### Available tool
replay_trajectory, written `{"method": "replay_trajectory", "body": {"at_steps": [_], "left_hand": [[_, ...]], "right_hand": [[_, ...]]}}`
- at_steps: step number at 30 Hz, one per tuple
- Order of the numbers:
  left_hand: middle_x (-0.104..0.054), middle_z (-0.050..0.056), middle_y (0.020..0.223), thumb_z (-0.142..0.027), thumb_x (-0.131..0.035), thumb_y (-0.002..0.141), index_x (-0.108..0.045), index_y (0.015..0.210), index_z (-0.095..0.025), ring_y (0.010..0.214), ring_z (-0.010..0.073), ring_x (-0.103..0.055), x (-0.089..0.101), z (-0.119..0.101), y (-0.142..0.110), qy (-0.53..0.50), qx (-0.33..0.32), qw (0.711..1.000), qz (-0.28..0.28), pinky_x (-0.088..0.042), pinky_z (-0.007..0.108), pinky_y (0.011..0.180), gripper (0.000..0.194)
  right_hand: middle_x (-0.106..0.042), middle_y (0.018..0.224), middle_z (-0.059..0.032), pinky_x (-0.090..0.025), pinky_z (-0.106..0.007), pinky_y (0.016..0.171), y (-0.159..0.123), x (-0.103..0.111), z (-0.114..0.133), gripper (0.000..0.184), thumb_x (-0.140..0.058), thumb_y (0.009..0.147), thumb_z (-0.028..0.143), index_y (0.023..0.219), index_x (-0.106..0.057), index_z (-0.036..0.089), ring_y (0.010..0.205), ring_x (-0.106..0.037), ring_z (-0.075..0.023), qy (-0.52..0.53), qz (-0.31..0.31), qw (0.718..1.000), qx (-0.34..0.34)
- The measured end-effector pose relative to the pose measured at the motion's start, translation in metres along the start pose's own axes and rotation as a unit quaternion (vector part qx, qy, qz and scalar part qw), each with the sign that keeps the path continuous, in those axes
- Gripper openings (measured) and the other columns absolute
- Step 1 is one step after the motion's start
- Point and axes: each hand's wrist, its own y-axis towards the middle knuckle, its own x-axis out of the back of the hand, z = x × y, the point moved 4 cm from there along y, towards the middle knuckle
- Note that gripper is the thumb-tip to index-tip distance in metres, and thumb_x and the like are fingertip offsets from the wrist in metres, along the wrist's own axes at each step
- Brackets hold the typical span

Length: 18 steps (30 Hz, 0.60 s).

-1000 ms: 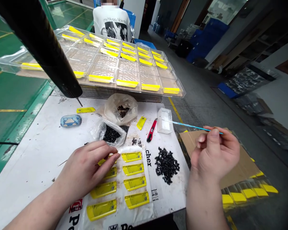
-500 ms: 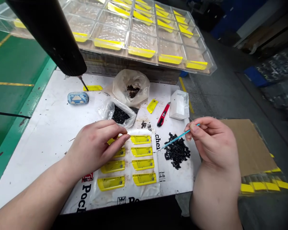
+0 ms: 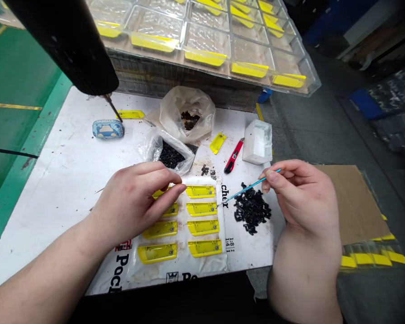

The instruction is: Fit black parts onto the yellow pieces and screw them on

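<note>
My right hand [image 3: 300, 198] pinches a thin blue brush [image 3: 248, 189] between thumb and fingers; its tip points left, toward the yellow parts. Two columns of yellow plastic parts [image 3: 202, 227] lie on a white printed sheet [image 3: 236, 252] in front of me. My left hand [image 3: 135, 202] rests on the top of the left column, fingers curled down onto a yellow part [image 3: 160, 193] there. A heap of small black clips [image 3: 252, 211] sits just under the brush, beside my right hand.
Behind the parts stand two plastic bags of dark bits [image 3: 170, 155], a red utility knife [image 3: 233, 156], a small white box [image 3: 257, 141] and a blue tin [image 3: 108, 129]. A clear tray of yellow parts [image 3: 249, 49] spans the back. A black tool [image 3: 67, 40] hangs at upper left. Cardboard [image 3: 353, 202] lies right.
My right hand swung the brush from the white box down and left to the yellow parts. The view tilted down toward the table. My left hand stayed on the parts.
</note>
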Motion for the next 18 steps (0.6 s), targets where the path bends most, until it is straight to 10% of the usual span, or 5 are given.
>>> {"method": "replay_trajectory", "body": {"at_steps": [18], "left_hand": [[-0.076,0.002,0.089,-0.032,-0.064,0.11,-0.079,0.101,-0.019,0.077,0.0155,-0.069,-0.0007,0.0,-0.0006,0.0,-0.002,1.0,0.001,-0.049,0.029,0.07,0.021]], "right_hand": [[-0.079,0.076,-0.0001,-0.059,-0.026,0.059,-0.0029,-0.0006,0.0023,0.016,-0.096,0.085,0.029,0.095,-0.084,0.024,0.061,-0.068,-0.0124,-0.008,0.039,0.999,0.009]]}}
